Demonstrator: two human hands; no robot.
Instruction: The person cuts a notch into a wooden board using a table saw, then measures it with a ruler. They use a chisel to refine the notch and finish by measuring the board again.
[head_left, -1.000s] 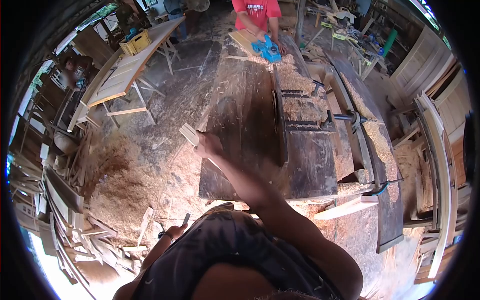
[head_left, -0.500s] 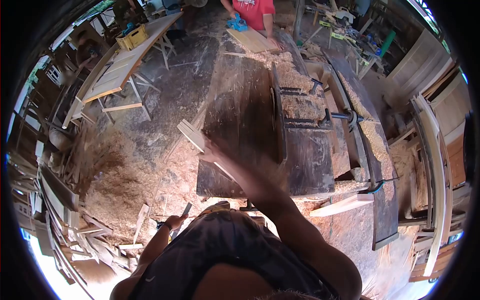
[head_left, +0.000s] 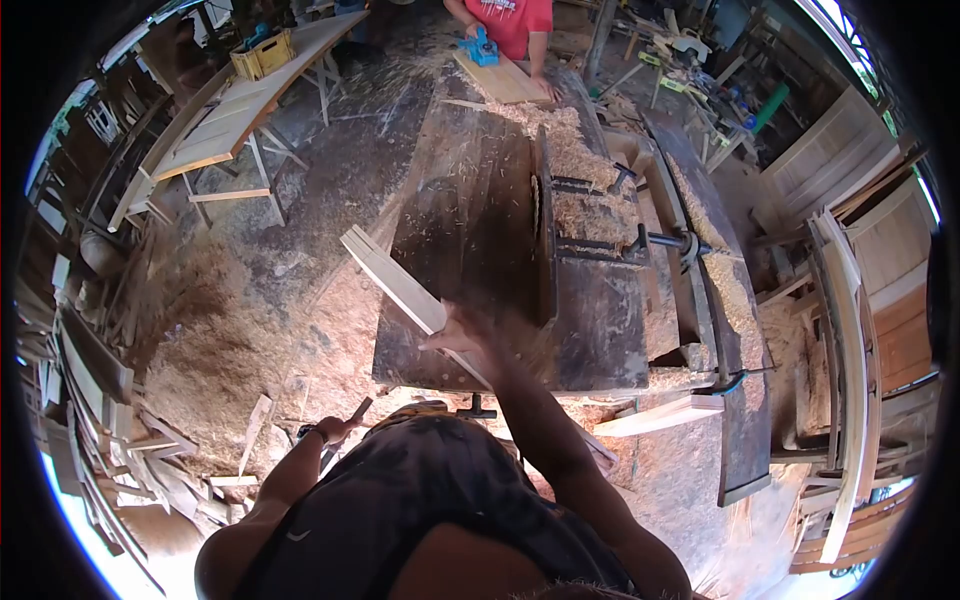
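Note:
My right hand (head_left: 462,332), slightly blurred, is closed round a pale wooden board (head_left: 385,272), its thumb on the left side. The board slants over the left front of a dark wooden workbench (head_left: 600,340); its far end has a groove or split, and a narrow lower part shows below my hand. Low on the left, beside my body, my left hand (head_left: 335,428) is closed on a flat, narrow dark strip (head_left: 360,411), whose exact kind I cannot make out.
Across the bench, a person in a red shirt (head_left: 512,25) holds a blue power planer (head_left: 482,48) on a board. Wood shavings (head_left: 220,350) cover the floor. A yellow crate (head_left: 263,55) stands on a panel at the left; a pale timber (head_left: 665,413) juts out at the bench's front right.
My right hand has slid along the board toward my body, uncovering more of its far part. The whole view has shifted slightly. My left hand still holds the dark strip.

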